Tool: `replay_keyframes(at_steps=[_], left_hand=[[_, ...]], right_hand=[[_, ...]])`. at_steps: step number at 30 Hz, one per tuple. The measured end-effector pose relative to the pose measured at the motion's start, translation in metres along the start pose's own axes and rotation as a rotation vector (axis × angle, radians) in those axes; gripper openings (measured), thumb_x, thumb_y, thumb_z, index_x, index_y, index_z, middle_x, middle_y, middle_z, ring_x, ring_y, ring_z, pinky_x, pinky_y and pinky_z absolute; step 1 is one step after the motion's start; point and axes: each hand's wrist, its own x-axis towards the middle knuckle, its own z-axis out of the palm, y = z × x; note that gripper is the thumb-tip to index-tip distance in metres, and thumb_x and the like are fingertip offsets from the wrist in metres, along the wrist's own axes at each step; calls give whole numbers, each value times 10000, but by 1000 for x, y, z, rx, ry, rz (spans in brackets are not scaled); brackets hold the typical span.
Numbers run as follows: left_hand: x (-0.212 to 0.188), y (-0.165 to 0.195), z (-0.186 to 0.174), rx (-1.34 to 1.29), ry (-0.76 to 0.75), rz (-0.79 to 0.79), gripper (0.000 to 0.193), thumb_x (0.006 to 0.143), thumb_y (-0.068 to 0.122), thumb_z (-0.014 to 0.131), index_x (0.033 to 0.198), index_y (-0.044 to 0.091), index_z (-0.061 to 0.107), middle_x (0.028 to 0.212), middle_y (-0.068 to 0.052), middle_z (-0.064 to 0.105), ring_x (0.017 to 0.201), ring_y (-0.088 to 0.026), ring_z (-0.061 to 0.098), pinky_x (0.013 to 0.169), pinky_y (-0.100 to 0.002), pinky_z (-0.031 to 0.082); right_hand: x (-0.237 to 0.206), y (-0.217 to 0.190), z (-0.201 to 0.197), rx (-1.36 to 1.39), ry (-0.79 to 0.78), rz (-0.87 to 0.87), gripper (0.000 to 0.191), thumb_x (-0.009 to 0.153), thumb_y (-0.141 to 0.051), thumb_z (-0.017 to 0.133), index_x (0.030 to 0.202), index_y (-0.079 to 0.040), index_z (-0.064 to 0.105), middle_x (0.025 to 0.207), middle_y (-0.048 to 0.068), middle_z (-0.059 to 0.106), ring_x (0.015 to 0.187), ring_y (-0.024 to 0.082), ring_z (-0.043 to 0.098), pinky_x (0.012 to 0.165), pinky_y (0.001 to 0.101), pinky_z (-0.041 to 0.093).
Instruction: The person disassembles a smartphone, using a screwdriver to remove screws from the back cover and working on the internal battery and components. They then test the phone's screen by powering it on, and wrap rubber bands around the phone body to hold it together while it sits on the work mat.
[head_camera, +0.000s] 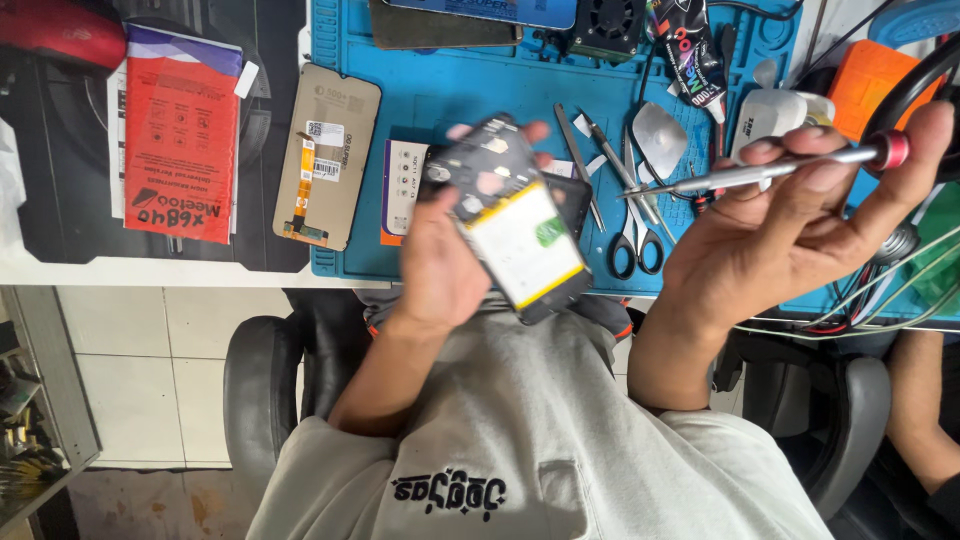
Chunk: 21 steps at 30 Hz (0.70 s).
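Nearest:
- left hand (440, 265) clasped round an opened phone (512, 232), held above the lap.
- right hand (790, 235) pinching a screwdriver (760, 172).
- Beyond — blue work mat (470, 90), scissors (636, 235), tan screen panel (327, 155).

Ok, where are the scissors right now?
The scissors lie on the blue mat, between the opened phone in the left hand and the right hand.
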Motion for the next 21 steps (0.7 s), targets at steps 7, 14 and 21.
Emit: replay_keyframes(at_steps=[7, 14, 21], left_hand=[[-21, 66, -40, 118, 42, 280, 431, 1194, 557, 374, 1419, 231, 546, 1483, -121, 475, 1338, -325, 481, 1149, -521, 410], [-52, 116, -70, 254, 65, 480, 494, 1168, 641, 319, 1461, 294, 515, 1545, -82, 430, 1320, -285, 504, 1131, -497, 429], [-63, 117, -77, 227, 75, 556, 582, 1124, 737, 329, 1426, 274, 510, 1471, -78, 475, 1211, -270, 538, 1013, -479, 498]], right_hand=[[26, 9, -44, 100, 33, 90, 385, 1286, -79, 598, 1584, -103, 356, 1091, 113, 577, 854, 179, 572, 731, 256, 494], [36, 17, -74, 149, 63, 173, 329, 1274, -65, 577, 1550, -77, 399, 1110, 95, 562, 851, 158, 552, 744, 225, 483], [28, 21, -68, 91, 32, 168, 344, 1259, -96, 576, 1566, -81, 421, 1073, 103, 568, 828, 190, 595, 719, 260, 521]])
